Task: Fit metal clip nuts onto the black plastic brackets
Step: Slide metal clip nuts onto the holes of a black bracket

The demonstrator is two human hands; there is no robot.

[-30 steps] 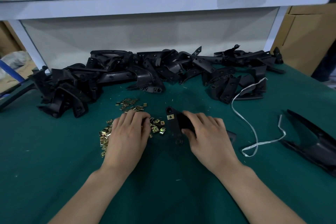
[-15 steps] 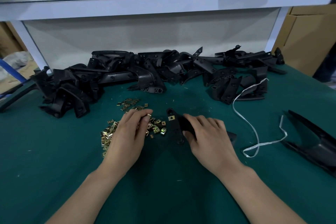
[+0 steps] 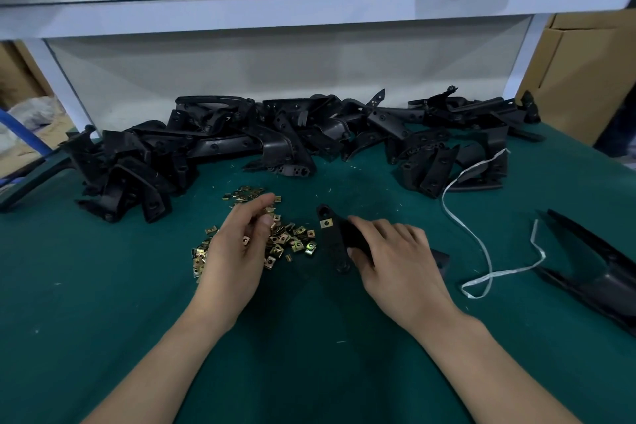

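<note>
Centrally, clip nuts (image 3: 289, 241) beside black bracket (image 3: 332, 241)

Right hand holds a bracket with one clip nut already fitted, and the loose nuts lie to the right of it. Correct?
No. The head view shows the loose nuts left of the bracket, by the left hand. The right hand does hold the bracket, with one clip nut fitted.

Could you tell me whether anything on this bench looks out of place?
A white strap lies loose across the green mat on the right, one end draped over the bracket pile. The clip nuts lie scattered straight on the mat.
</note>
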